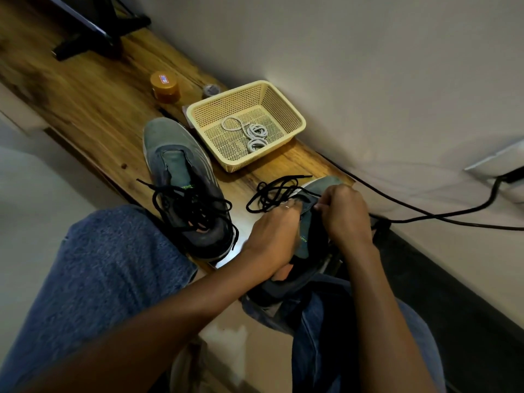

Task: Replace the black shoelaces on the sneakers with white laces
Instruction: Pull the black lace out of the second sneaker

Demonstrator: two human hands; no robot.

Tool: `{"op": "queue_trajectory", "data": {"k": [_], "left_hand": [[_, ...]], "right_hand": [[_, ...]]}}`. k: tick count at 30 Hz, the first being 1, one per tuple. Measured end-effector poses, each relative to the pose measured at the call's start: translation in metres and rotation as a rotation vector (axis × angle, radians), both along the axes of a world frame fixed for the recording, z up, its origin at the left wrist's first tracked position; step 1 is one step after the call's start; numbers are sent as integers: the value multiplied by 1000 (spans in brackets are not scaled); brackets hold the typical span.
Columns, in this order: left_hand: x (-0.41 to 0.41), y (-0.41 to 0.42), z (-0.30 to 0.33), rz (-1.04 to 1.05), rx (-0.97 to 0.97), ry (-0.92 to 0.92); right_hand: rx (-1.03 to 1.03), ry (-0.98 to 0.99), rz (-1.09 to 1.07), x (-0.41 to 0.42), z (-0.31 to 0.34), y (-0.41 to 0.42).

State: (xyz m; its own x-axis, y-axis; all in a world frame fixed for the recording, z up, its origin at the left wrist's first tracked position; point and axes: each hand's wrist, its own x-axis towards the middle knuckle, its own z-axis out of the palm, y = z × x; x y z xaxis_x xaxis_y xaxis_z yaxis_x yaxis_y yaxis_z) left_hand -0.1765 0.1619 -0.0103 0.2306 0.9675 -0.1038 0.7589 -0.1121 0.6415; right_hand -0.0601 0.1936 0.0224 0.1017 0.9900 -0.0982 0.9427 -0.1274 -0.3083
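1. 2 grey sneakers were in view on a wooden bench [93,89]: the left sneaker [181,177] sat flat on the wood, and the right sneaker [306,251] rested across the person's lap and the bench edge.
2. The left sneaker's long axis ran toe away from the person, heel near the knee. Its black lace [181,202] lay in a loose tangle over the tongue, seemingly pulled free of most eyelets.
3. The right sneaker pointed toe up and to the right, towards the wall, heel at the lap.
4. The left hand [272,234] lay pressed on the shoe's upper, fingers curled at the eyelets. The right hand [346,214] was bunched, fingertips pinching at the tongue area; whether they gripped the lace could not be told.
5. A second black lace [272,194] trailed loose on the bench beside the toe.
6. 2 or more white laces [252,134] lay coiled in a cream mesh basket [295,109] behind the shoes, untouched.
7. Judgement: removal was nearly done; all white lacing remained.
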Motion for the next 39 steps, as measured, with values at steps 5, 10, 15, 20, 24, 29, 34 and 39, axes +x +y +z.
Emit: {"op": "queue_trajectory", "data": {"k": [5, 10, 15, 20, 24, 29, 34, 39], "left_hand": [[-6, -2, 6, 31, -27, -18], [-9, 0, 11, 47, -85, -12], [-8, -2, 13, 35, -104, 6], [-8, -1, 13, 33, -89, 7], [-7, -1, 10, 47, -67, 13], [-7, -1, 9, 45, -50, 15], [-9, -1, 10, 51, -54, -8], [-8, -1, 11, 43, -61, 17]], "right_hand": [[141, 63, -9, 2, 8, -2], [615, 266, -267, 6, 21, 1], [371, 151, -227, 23, 9, 6], [-44, 118, 75, 17, -6, 5], [-34, 48, 89, 8, -8, 3], [107, -42, -20, -1, -6, -1], [88, -27, 0, 3, -6, 1], [130, -102, 123, 3, -11, 1]]}}
